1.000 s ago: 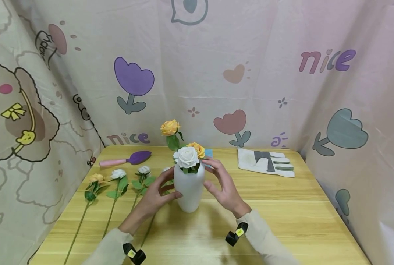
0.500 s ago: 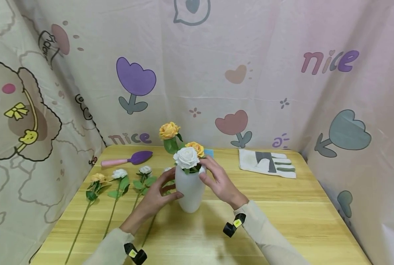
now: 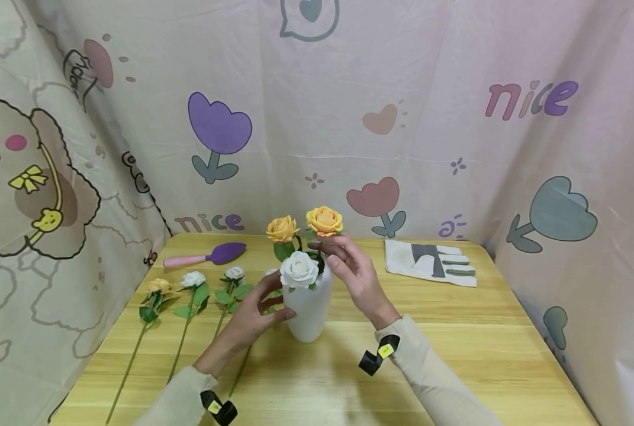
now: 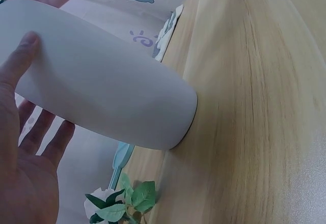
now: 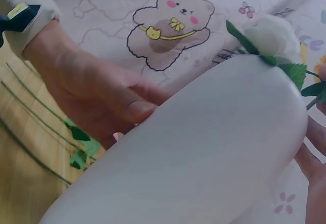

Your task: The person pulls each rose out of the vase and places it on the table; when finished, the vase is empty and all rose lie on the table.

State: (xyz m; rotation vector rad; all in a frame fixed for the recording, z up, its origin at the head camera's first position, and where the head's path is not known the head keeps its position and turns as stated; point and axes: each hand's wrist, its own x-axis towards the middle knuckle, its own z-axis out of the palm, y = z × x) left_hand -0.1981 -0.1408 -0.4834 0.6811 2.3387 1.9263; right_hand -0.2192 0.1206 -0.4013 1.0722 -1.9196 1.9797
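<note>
A white vase [image 3: 308, 313] stands upright on the table. My left hand [image 3: 255, 313] grips its left side, thumb across the front, fingers behind, as the left wrist view shows with the vase body [image 4: 102, 76]. In the vase are a white rose [image 3: 299, 270], leaning over the front rim, a yellow rose [image 3: 282, 229] at the left and a taller yellow rose [image 3: 324, 220] at the right. At the rim, my right hand [image 3: 356, 275] pinches the right yellow rose just under its bloom. The right wrist view shows the white bloom [image 5: 277, 38] above the vase mouth.
Left of the vase lie a yellow rose [image 3: 159, 287] and several white roses [image 3: 193, 279] with long stems. A purple trowel [image 3: 226, 253] with a pink handle lies behind them. White-and-grey gloves [image 3: 428, 262] lie at the back right. A printed curtain [image 3: 317, 118] encloses the table.
My right hand has moved from the vase's rim onto the right yellow rose, which now stands higher. The white rose has tipped lower at the front; the left yellow rose has shifted right and down.
</note>
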